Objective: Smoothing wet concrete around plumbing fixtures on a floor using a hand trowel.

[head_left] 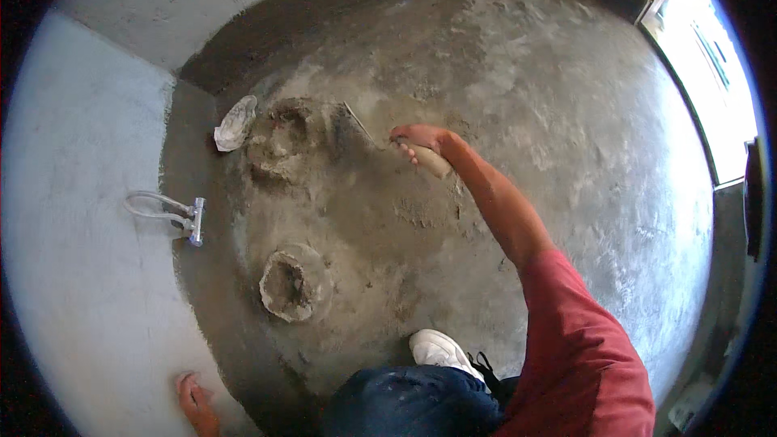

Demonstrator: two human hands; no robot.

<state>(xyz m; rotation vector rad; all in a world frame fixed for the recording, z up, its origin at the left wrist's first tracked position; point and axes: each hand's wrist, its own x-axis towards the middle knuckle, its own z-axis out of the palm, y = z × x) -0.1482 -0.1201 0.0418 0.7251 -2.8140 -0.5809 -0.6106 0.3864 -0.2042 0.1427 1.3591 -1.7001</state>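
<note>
My right hand point(417, 139) is closed around the pale, thick handle of a trowel point(361, 125). The blade shows nearly edge-on as a thin metal strip, pointing up and left over damp cement on the floor point(550, 146). Just left of the blade is a rough hole point(287, 133) ringed with lumpy mortar. Far from the trowel, at the lower left, my left hand point(194, 400) rests against the pale wall point(89, 218). Its fingers look apart and nothing shows in them.
A second hole point(290, 285) with a raised mortar rim lies nearer me. Crumpled pale wrapping point(236, 123) sits by the wall's base. A pipe fitting with a looped hose point(193, 220) projects from the wall. My white shoe point(441, 350) stands on the floor; a bright opening point(700, 65) is at right.
</note>
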